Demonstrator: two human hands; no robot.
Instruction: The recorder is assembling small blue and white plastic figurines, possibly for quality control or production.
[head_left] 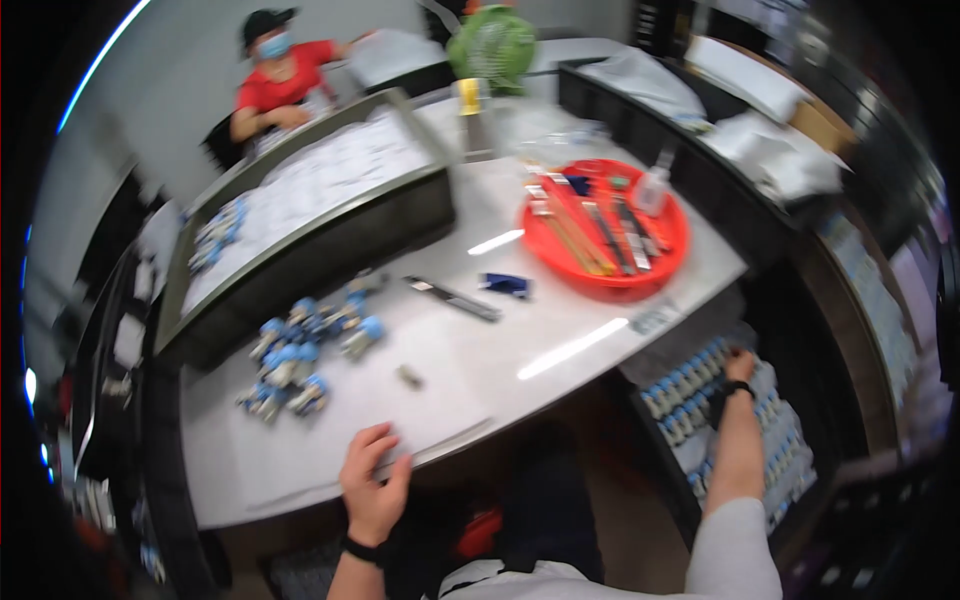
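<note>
My left hand hovers at the table's near edge, fingers curved and apart, with nothing in it. Out to the right, my right hand reaches into a dark crate at the end of a row of small blue-and-white figures. Its fingers are bunched together, and what they hold, if anything, is hidden. A loose heap of similar blue-and-white figures lies on the left of the white table. One small pale piece lies apart, between that heap and my left hand.
A dark bin with white sheets and some figures stands at the far left. A craft knife and a dark blue packet lie mid-table. Beyond are a red basin of tools and a green fan. A masked person sits opposite.
</note>
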